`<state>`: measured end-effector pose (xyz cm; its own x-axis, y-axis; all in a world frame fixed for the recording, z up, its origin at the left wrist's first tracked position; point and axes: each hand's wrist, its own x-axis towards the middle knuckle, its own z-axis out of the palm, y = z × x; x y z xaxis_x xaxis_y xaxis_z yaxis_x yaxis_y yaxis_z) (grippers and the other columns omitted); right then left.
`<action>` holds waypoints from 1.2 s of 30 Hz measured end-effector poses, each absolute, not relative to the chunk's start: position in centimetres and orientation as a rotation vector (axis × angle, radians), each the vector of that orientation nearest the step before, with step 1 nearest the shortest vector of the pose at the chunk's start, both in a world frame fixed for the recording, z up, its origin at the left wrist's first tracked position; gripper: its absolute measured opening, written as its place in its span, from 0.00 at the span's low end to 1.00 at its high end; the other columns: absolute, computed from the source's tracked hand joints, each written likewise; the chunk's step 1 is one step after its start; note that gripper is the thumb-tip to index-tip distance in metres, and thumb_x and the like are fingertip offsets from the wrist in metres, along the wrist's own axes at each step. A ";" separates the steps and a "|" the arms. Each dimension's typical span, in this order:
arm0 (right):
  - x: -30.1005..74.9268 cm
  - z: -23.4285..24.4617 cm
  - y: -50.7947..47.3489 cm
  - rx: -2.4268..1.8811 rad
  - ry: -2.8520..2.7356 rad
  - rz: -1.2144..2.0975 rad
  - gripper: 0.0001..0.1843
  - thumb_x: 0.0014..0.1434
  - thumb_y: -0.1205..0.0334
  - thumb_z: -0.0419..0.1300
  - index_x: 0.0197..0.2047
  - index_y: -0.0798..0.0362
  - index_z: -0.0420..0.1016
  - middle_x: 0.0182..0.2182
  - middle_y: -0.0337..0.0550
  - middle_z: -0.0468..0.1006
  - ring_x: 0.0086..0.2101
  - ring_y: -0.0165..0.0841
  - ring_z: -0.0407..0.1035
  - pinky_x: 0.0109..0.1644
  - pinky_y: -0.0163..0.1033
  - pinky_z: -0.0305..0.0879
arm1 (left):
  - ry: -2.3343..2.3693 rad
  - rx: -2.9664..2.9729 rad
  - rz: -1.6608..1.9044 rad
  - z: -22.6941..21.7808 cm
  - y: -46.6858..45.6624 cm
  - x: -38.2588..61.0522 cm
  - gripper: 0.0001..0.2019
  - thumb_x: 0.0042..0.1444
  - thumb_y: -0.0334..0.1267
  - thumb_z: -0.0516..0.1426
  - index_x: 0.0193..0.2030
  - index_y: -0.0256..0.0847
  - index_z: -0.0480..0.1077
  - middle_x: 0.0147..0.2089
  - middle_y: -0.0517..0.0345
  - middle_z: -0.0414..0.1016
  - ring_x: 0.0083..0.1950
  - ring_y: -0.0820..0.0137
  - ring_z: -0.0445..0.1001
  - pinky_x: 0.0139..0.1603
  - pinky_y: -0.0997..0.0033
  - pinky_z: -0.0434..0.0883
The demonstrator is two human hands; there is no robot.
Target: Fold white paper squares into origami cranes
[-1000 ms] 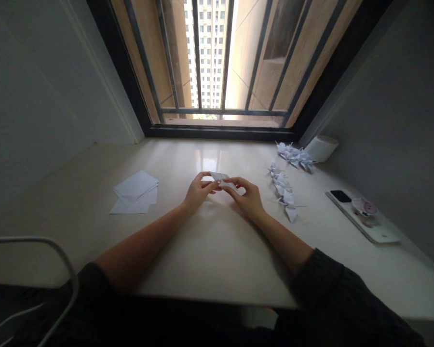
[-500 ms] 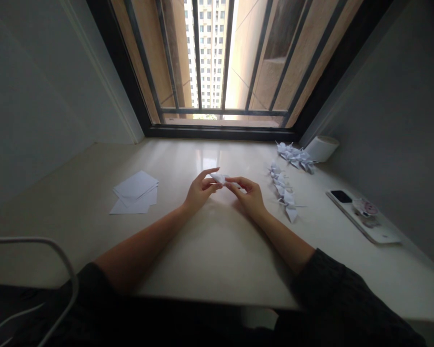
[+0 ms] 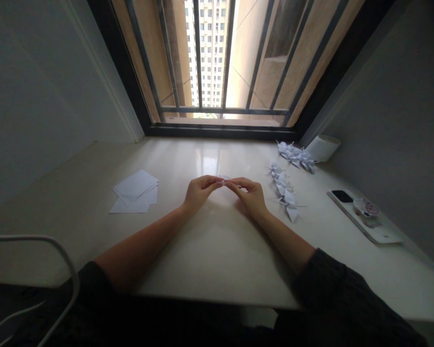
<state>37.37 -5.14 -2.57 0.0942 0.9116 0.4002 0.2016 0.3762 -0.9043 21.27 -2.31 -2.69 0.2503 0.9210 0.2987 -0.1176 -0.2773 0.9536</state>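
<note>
My left hand (image 3: 198, 191) and my right hand (image 3: 250, 194) meet fingertip to fingertip over the middle of the pale table (image 3: 210, 250). Both pinch a small folded piece of white paper (image 3: 224, 180), which is mostly hidden between the fingers. A loose stack of white paper sheets (image 3: 135, 191) lies to the left of my left hand. A row of folded paper cranes (image 3: 284, 191) lies just right of my right hand, and a second cluster of cranes (image 3: 295, 156) sits farther back right.
A white phone with a round grip (image 3: 363, 216) lies at the right edge. A white cylindrical object (image 3: 321, 147) stands in the back right corner. A barred window (image 3: 217, 67) runs along the far side. A white chair rail (image 3: 39, 260) curves at the lower left.
The folded paper, earlier visible between raised fingers, is now squeezed between both hands' fingertips. The left forefinger has come down onto it. The hands have closed together slightly.
</note>
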 end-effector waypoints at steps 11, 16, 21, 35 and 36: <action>37.2 -2.6 -5.1 -1.109 -1.359 0.784 0.11 0.48 0.51 0.65 0.31 0.48 0.81 0.32 0.42 0.81 0.34 0.36 0.73 0.38 0.39 0.65 | 0.913 1.396 1.279 -2.5 -2.5 21.2 0.11 0.43 0.43 0.65 0.30 0.38 0.77 0.31 0.55 0.78 0.32 0.72 0.72 0.38 0.70 0.69; 37.4 -2.9 -4.8 -1.153 -1.271 0.829 0.14 0.44 0.51 0.67 0.33 0.49 0.81 0.31 0.43 0.82 0.32 0.36 0.73 0.37 0.40 0.66 | 0.938 1.363 1.348 -2.8 -2.2 21.1 0.11 0.43 0.42 0.65 0.31 0.38 0.77 0.31 0.56 0.78 0.32 0.73 0.71 0.37 0.71 0.68; 37.5 -3.1 -4.7 -1.169 -1.252 0.847 0.14 0.43 0.51 0.68 0.32 0.49 0.81 0.31 0.43 0.82 0.32 0.37 0.73 0.38 0.41 0.66 | 0.960 1.373 1.342 -3.1 -1.9 21.0 0.11 0.43 0.43 0.64 0.31 0.38 0.77 0.30 0.56 0.77 0.32 0.73 0.71 0.36 0.71 0.69; 37.3 -3.1 -4.8 -1.117 -1.223 0.901 0.15 0.42 0.51 0.68 0.32 0.50 0.81 0.31 0.43 0.82 0.34 0.38 0.74 0.41 0.42 0.67 | 0.929 1.279 1.347 -3.0 -2.0 21.1 0.11 0.41 0.42 0.66 0.31 0.39 0.77 0.33 0.55 0.78 0.35 0.71 0.73 0.40 0.68 0.70; 37.3 -3.2 -4.8 -1.111 -1.220 0.911 0.15 0.42 0.51 0.68 0.32 0.50 0.81 0.32 0.43 0.82 0.34 0.38 0.74 0.41 0.43 0.67 | 0.932 1.273 1.342 -3.0 -2.0 21.2 0.11 0.41 0.42 0.66 0.31 0.39 0.77 0.33 0.55 0.78 0.35 0.71 0.73 0.41 0.68 0.70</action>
